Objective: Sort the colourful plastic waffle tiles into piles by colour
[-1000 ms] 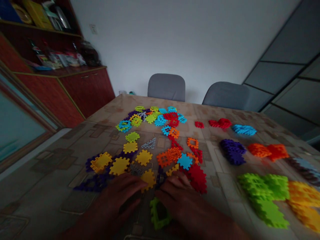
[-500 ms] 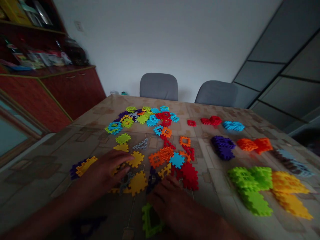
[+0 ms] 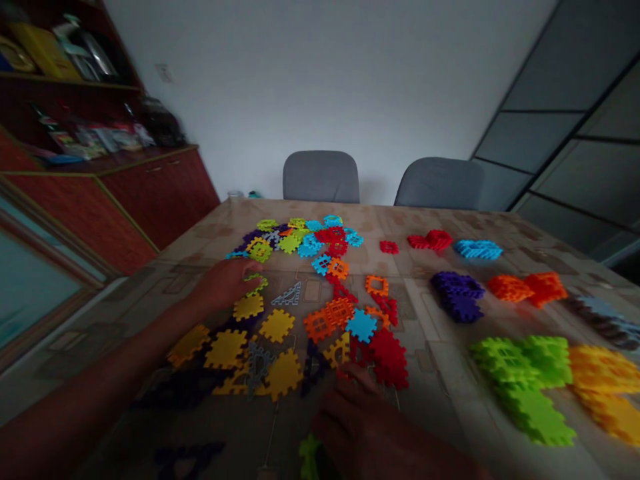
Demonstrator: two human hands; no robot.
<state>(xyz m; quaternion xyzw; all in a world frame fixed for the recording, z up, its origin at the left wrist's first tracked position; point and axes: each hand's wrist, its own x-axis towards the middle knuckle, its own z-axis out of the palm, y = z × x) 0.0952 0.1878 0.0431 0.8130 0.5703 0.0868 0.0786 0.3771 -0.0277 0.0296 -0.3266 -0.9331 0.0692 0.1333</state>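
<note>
My left hand (image 3: 227, 283) reaches over the left-middle of the table, fingers curled onto the edge of a lime green toothed building tile (image 3: 258, 285), partly covered by them. Below it lie yellow tiles (image 3: 278, 325) and a grey triangular piece (image 3: 260, 363). Low in the view, my right hand (image 3: 350, 407) is bent with its fingers closed around a green frame tile (image 3: 309, 457), mostly hidden under the palm. Just beyond its fingertips are a yellow triangular piece (image 3: 338, 351), a dark purple triangle (image 3: 314, 365) and a red tile (image 3: 390, 357).
Sorted stacks stand on the right: red (image 3: 433, 240), blue (image 3: 477, 249), purple (image 3: 457, 293), orange (image 3: 530, 288), green (image 3: 525, 380) and yellow (image 3: 607, 373). A mixed pile (image 3: 305, 240) lies farther back. Two grey chairs (image 3: 321, 177) stand behind the patterned table (image 3: 440, 413).
My left hand has moved away from the yellow tiles, forward onto the lime green tile. My right hand stays low over the green frame tile. The view has shifted slightly.
</note>
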